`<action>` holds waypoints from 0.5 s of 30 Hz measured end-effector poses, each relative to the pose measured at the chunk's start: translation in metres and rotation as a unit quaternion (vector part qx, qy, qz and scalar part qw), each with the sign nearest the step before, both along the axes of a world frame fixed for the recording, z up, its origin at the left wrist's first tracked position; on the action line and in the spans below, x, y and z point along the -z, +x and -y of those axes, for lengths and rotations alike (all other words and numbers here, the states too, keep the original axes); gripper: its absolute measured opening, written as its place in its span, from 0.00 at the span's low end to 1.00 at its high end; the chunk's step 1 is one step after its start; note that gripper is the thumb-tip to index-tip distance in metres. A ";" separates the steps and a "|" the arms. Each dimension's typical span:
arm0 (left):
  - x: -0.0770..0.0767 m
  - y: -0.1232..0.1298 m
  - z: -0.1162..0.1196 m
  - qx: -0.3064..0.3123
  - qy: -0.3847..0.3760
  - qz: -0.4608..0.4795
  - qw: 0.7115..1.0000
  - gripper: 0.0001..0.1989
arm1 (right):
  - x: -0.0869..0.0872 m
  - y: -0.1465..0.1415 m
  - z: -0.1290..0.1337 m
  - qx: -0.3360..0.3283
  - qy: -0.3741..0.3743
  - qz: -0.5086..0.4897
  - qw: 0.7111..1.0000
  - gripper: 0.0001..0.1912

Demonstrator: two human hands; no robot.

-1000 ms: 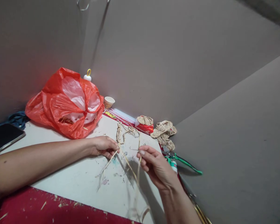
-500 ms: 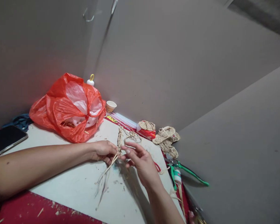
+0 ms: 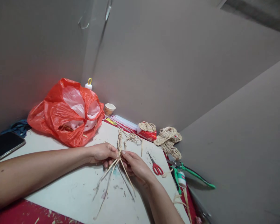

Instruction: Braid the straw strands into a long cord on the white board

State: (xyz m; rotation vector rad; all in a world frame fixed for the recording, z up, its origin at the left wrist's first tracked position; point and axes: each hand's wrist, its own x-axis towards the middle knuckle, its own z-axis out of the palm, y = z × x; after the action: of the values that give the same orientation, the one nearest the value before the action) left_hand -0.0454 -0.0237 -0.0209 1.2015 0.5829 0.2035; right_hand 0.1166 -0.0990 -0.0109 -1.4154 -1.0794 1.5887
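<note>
Over the white board (image 3: 72, 193) my two hands meet at a narrow braid of straw-coloured strands (image 3: 119, 140). My left hand (image 3: 105, 154) pinches the braid's lower end from the left, thumb on top. From the right, the thumb and fingers of my right hand (image 3: 133, 163) close on the same spot. Below the fingers several loose strand ends (image 3: 108, 186) fan out toward me, some to the left and one to the right. The braid's upper part points away from me. Red-handled scissors (image 3: 157, 168) lie to the right of my right hand.
A red plastic bag (image 3: 67, 115) stands at the back left, near a phone (image 3: 7, 146) and a paper cup (image 3: 109, 108). Woven straw pieces (image 3: 168, 138) lie at the back right. Green-handled shears (image 3: 196, 175) and a small white bottle (image 3: 182, 179) sit along the right edge.
My right hand, its fingers spread before, has closed on the braid beside my left hand. The loose strands now fan wider, with one out to the right. The scissors have come into fuller view.
</note>
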 end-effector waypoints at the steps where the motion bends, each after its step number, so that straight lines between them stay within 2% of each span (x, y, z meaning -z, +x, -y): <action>1: -0.002 -0.001 0.000 0.000 0.004 0.001 1.000 0.20 | 0.000 0.003 0.000 -0.011 0.006 -0.014 1.000 0.19; 6: -0.009 -0.004 0.000 -0.006 0.015 0.014 1.000 0.22 | 0.004 0.008 0.002 -0.013 0.019 -0.034 0.999 0.17; 11: -0.008 -0.005 -0.003 0.001 0.017 0.019 1.000 0.21 | 0.001 0.008 0.004 -0.030 0.018 -0.091 0.995 0.15; 15: -0.007 -0.006 -0.006 0.010 -0.017 0.028 0.999 0.21 | -0.010 0.025 0.008 -0.053 0.019 -0.013 0.998 0.17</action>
State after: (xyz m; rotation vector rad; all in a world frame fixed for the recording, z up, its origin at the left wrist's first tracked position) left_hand -0.0510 -0.0176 -0.0136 1.1643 0.5231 0.2083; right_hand 0.1419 -0.1073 -0.0005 -1.3284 -1.1809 1.6478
